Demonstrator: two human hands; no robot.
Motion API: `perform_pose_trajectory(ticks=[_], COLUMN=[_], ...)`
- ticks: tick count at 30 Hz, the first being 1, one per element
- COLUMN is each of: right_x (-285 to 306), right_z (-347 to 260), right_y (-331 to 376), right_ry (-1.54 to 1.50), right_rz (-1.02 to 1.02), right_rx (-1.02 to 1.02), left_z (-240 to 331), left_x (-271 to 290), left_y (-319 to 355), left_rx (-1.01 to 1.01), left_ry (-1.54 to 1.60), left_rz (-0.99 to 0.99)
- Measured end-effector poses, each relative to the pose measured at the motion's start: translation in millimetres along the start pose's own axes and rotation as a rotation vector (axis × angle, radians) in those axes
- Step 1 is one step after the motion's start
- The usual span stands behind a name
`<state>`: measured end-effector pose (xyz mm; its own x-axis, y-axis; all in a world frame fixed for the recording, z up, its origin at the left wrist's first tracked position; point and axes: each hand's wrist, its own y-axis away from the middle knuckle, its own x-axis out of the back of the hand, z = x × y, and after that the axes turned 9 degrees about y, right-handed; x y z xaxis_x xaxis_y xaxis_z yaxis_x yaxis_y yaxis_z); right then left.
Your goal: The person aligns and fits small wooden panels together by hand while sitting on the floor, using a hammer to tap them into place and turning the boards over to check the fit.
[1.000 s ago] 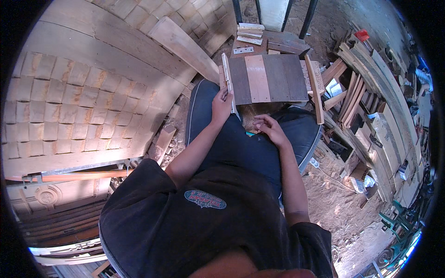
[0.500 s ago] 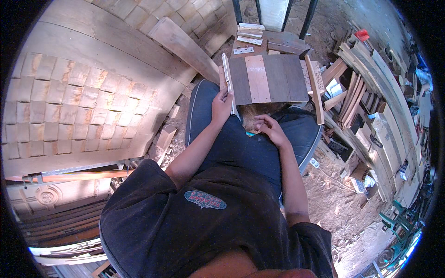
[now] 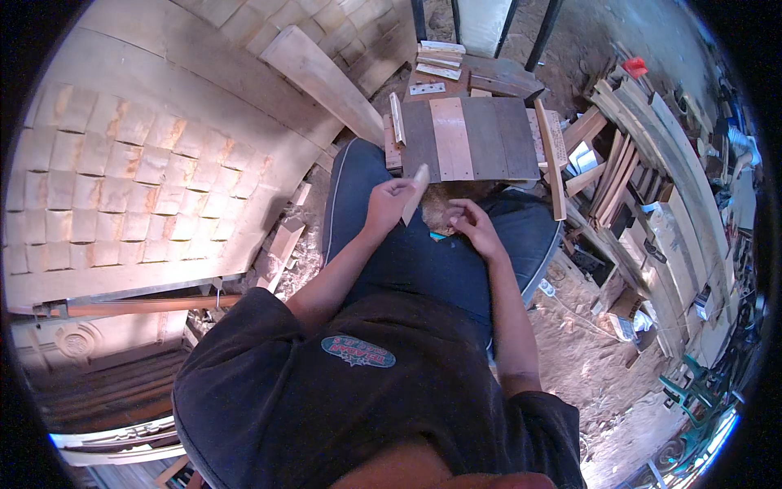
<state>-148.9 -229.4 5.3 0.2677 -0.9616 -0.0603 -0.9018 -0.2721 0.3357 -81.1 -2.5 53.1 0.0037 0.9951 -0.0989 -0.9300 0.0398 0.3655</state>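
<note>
Over my lap, my left hand (image 3: 389, 201) is closed round a short, pale wooden strip (image 3: 416, 196), which stands up at a tilt from the fingers. My right hand (image 3: 475, 226) hovers by my right thigh with loosely bent fingers apart, and I see nothing in it. Just beyond both hands lies a panel of joined boards (image 3: 497, 138), grey-brown with one pale pinkish board (image 3: 452, 138). Another light strip (image 3: 397, 120) rests along the panel's left edge. A longer wooden piece (image 3: 551, 159) leans at its right edge. Something small and teal (image 3: 438, 236) shows between my thighs.
Several short strips (image 3: 440, 55) are stacked behind the panel. To the left, a large woven-pattern wooden panel (image 3: 122, 171) leans beside a thick plank (image 3: 322, 77). Scrap boards (image 3: 627, 175) are heaped at right, with a green metal item (image 3: 692, 387) lower down.
My left hand has drawn back toward my lap with a strip, away from the panel's left edge. The right hand has shifted only slightly.
</note>
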Motion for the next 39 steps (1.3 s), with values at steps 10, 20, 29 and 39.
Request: perform_pose_trajectory(ticks=[10,20,29,39], right_x=[-13.1,-21.7,-1.1,52.3], right_z=[-32.2,-34.0,-48.2,-133.3], right_y=[13.3,18.2,-4.9,-146.1], right_ry=[0.281,0.738,0.318,1.191], right_rz=[0.22,0.286,0.459,0.549], right_rx=[0.158,0.149,0.042,0.227], left_z=[-28.7,-24.8,0.9,17.8], left_x=[-6.2,-6.4,22.2,15.4], left_y=[-28.1,-27.2,-39.4,-170.6], left_rx=[0.105,0.247,0.015,-0.505], left_ry=[-0.268,-0.103,0.401,0.372], left_rz=[-0.59,-0.668,-0.012,0.308])
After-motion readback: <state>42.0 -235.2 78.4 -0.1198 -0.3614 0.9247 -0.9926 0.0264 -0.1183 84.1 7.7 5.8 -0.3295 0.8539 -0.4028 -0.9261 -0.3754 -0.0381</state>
